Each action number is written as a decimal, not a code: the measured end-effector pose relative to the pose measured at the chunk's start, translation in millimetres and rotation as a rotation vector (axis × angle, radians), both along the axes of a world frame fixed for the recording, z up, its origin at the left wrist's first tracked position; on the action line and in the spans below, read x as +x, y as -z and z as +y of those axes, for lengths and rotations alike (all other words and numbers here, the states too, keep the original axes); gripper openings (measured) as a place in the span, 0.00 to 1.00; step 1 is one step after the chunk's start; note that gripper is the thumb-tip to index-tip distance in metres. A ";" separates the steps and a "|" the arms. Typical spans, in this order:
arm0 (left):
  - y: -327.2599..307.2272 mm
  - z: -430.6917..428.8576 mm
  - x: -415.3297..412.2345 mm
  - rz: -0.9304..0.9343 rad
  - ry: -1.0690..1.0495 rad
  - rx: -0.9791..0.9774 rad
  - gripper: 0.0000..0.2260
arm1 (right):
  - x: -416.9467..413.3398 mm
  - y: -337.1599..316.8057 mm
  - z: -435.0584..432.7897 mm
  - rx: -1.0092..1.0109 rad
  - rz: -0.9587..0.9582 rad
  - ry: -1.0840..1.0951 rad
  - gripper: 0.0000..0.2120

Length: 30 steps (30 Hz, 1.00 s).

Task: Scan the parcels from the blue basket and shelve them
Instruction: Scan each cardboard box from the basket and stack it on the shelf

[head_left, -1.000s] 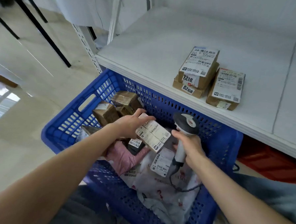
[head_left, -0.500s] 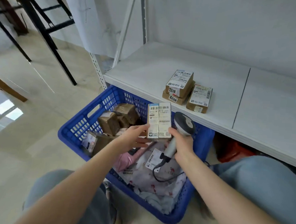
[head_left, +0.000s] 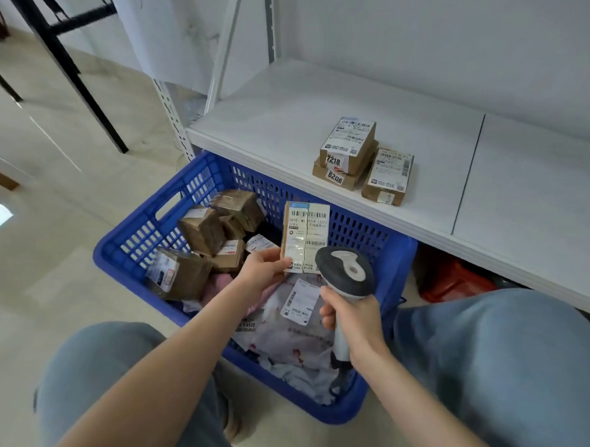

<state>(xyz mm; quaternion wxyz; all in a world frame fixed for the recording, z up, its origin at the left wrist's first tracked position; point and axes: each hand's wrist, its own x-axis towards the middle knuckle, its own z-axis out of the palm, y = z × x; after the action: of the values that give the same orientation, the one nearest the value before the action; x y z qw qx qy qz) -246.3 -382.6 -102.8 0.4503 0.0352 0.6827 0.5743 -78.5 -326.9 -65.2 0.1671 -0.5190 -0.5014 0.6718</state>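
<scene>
Raised from the blue basket (head_left: 128, 242) moments ago, the parcel (head_left: 306, 237) stands upright above it, pinched in my left hand (head_left: 263, 273) beside the scanner (head_left: 346, 270) my right hand (head_left: 354, 312) grips, ready, I judge, for scanning.

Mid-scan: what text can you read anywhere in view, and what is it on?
"7218": top box on shelf.
"6206": lower box.
"4520": bag in basket.
"A21A (TZ1)": parcel in left hand, remainder blurred.
All else: too small or blurred.
</scene>
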 end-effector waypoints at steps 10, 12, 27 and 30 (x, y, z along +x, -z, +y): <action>13.2 4.1 -1.5 -0.029 -0.006 -0.038 0.10 | 7.8 -6.4 -11.3 0.017 -0.068 -0.008 0.06; 15.1 3.5 -2.8 -0.024 -0.012 -0.050 0.14 | 8.9 -8.3 -13.1 0.014 -0.068 -0.014 0.05; 17.3 3.2 -7.8 0.004 -0.023 -0.086 0.13 | 7.3 -11.1 -17.8 0.017 -0.064 -0.040 0.08; 17.6 4.4 -7.5 0.024 -0.028 -0.084 0.14 | 4.2 -12.4 -13.8 0.016 -0.029 -0.028 0.09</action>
<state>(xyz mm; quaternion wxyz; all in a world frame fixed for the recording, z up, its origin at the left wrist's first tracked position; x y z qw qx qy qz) -253.7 -378.2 -120.3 0.4354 0.0136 0.7119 0.5508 -74.3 -340.7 -52.8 0.1546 -0.5201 -0.5162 0.6626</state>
